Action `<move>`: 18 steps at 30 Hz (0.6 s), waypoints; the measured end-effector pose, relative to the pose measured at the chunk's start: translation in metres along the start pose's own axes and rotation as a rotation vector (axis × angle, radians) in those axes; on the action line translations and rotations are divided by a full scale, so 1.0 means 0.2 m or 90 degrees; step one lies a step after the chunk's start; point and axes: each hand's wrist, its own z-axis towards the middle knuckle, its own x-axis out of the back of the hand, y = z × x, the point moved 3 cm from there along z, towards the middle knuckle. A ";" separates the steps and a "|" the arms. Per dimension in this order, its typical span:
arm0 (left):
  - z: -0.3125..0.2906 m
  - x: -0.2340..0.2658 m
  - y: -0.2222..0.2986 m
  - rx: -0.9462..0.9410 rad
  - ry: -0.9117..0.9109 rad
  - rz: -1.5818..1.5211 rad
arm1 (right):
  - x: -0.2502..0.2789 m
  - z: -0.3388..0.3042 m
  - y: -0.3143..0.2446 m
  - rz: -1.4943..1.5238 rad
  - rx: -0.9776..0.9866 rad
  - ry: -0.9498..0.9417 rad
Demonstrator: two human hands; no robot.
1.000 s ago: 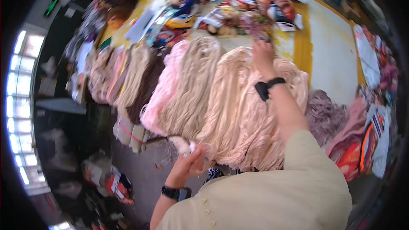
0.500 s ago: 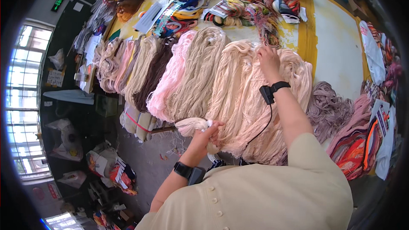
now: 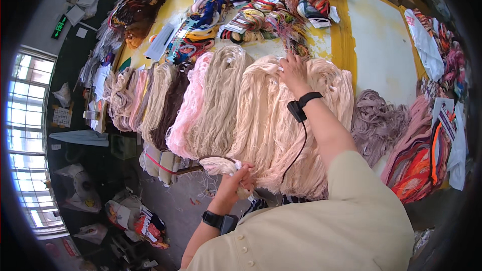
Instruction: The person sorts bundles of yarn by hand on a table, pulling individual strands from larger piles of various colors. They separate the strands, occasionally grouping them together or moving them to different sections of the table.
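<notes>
My left hand (image 3: 238,181) is closed round a small bundle of pale cream yarn (image 3: 219,166), below the front edge of the hanging skeins. A thin dark strand curves over that bundle. Farther up, my right hand (image 3: 294,74) has its fingers pinched at the top of a wide pale peach skein (image 3: 271,115), and exactly which strands they grip is hidden. This skein drapes over the table's near edge. Left of it hang a beige skein (image 3: 219,105), a bright pink one (image 3: 185,120) and a dark brown one (image 3: 168,113).
Multicoloured yarn hanks (image 3: 258,15) with paper tags lie across the yellow and white table (image 3: 384,40). A mauve yarn heap (image 3: 377,123) and an orange-red bundle (image 3: 414,170) sit at the right. A thin black cable (image 3: 299,153) runs from my right wrist band across the peach skein.
The whole view has shifted, so table and yarn sit farther left. Both hands keep nearly the same places on the yarn.
</notes>
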 end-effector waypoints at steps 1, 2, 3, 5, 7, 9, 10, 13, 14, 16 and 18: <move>-0.02 0.02 0.00 -0.009 -0.007 -0.002 | 0.04 -0.04 -0.02 0.047 0.050 0.020; -0.04 0.04 0.00 -0.020 -0.012 -0.006 | 0.08 -0.10 -0.05 0.096 0.103 0.038; -0.03 0.05 0.00 -0.037 -0.029 0.008 | 0.10 -0.23 -0.07 0.238 0.044 -0.005; 0.00 0.00 0.03 -0.058 0.000 0.040 | 0.18 -0.53 -0.22 0.404 -0.083 -0.257; 0.07 0.03 0.01 -0.088 0.006 0.132 | 0.29 -0.80 -0.47 0.510 -0.018 -0.374; 0.10 0.02 -0.01 -0.087 -0.007 0.132 | 0.42 -0.98 -0.64 0.516 0.136 -0.400; 0.11 0.03 -0.01 -0.099 -0.008 0.132 | 0.51 -0.99 -0.69 0.459 0.170 -0.456; -0.01 0.13 0.02 -0.140 0.039 0.047 | 0.51 -0.78 -0.42 0.619 0.063 -0.384; -0.11 0.23 0.04 -0.185 0.048 0.051 | 0.50 -0.69 -0.29 0.645 -0.220 -0.382; -0.30 0.33 0.11 -0.289 0.017 0.056 | 0.34 -0.59 0.20 0.384 -0.151 0.028; -0.52 0.47 0.17 -0.341 0.108 0.159 | 0.26 -0.51 0.53 0.134 -0.179 0.076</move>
